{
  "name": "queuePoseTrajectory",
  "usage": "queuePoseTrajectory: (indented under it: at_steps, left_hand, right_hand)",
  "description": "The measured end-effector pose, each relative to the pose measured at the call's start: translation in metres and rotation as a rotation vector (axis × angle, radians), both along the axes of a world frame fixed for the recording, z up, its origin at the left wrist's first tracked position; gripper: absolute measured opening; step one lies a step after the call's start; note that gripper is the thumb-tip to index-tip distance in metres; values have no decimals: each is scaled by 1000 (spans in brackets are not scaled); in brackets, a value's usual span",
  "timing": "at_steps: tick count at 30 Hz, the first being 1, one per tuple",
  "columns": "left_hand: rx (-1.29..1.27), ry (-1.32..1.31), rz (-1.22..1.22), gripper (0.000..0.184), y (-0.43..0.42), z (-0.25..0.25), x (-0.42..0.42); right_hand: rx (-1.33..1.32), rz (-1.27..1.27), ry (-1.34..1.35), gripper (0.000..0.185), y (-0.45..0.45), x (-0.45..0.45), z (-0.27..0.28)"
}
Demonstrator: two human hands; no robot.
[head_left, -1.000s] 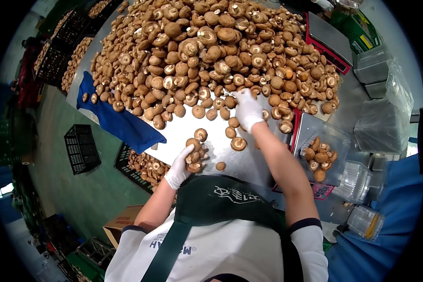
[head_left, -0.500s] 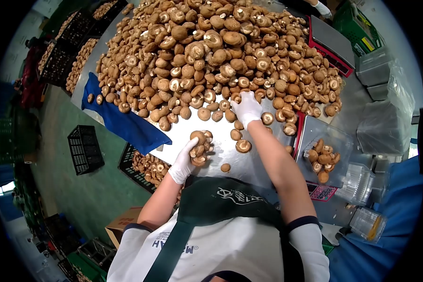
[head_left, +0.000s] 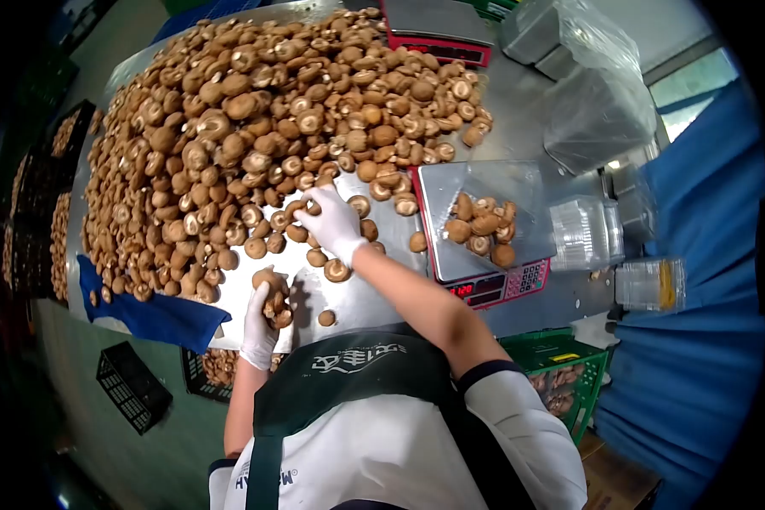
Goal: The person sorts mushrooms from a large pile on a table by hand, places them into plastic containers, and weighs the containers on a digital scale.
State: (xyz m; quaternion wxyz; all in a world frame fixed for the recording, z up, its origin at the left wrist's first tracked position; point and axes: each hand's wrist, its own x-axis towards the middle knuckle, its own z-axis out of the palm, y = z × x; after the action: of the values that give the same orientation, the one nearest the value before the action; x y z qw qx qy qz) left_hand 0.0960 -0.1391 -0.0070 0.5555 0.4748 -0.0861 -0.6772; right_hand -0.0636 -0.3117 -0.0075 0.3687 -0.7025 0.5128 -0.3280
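A stainless steel table [head_left: 357, 299] carries a broad heap of shiitake mushrooms [head_left: 229, 127], which spreads over most of its far and left part; a few loose shiitakes [head_left: 337, 270] lie nearer the front on the bare metal. A blue cloth [head_left: 157, 321] lies along the left front edge, partly under the heap's rim. To the right sit a red-sided digital scale [head_left: 461, 267] and, beside it, clear plastic containers [head_left: 582, 231]; farther back are a second scale [head_left: 438, 21] and bagged stacked containers [head_left: 593, 123]. On the green floor [head_left: 85, 433] rests a black plastic crate [head_left: 133, 387]
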Motion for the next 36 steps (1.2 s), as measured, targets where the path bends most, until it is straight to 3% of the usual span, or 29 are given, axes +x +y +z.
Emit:
queuePoseTrajectory:
  at_steps: [4, 7, 8, 9, 10, 11, 14, 21, 22, 25, 26, 27, 30, 33, 34, 36]
  left_hand:
    - [-166, -269, -244, 47, -64, 56, -46]
    - [-429, -550, -492, 48, -107, 78, -101]
    - [-540, -610, -545, 48, -117, 90, -123]
    - [-650, -668, -596, 49, -127, 103, -143]
    - [-774, -826, -644, 50, -139, 113, -160]
    - [-898, -986, -688, 50, -150, 120, -174]
    - [-990, -1124, -722, 49, -176, 137, -213]
    - [-981, -1727, -1050, 54, -207, 130, -263]
    - [-947, -1748, -1133, 60, -208, 128, -266]
    - [-907, -1689, -1088, 65, -208, 125, -266]
    - [-877, -1625, -1026, 71, -209, 123, -265]
    - [-926, -1543, -880, 66, -210, 116, -263]
    - [-870, -1300, -750, 46, -214, 100, -258]
    - [-866, -1078, -563, 36, -214, 83, -249]
    - [-809, -1060, -557, 34, -211, 79, -243]
    - [-742, -995, -611, 32, -203, 75, -233]
  right_hand:
    - [-84, -76, -339, 31, 42, -77, 50]
    - [-229, -207, -31, 34, 74, -163, 97]
    - [-260, -207, -349, 34, 75, -186, 89]
    - [-279, -338, -331, 35, 81, -207, 101]
    - [-396, -396, -108, 33, 83, -232, 108]
    - [-364, -497, -106, 31, 88, -252, 109]
    - [-116, -728, -359, 26, 97, -286, 108]
    - [-128, -482, -43, 30, 96, -297, 107]
    - [90, -478, -139, 42, 96, -294, 111]
    - [0, -489, -113, 55, 95, -296, 103]
    - [-60, -481, 36, 60, 95, -301, 104]
    - [-39, -503, 14, 59, 95, -302, 104]
    - [45, -567, -48, 50, 93, -299, 108]
    - [-52, -507, -50, 40, 89, -294, 112]
    - [-96, -474, -78, 30, 85, -290, 116]
    - [-86, -365, -51, 28, 77, -281, 119]
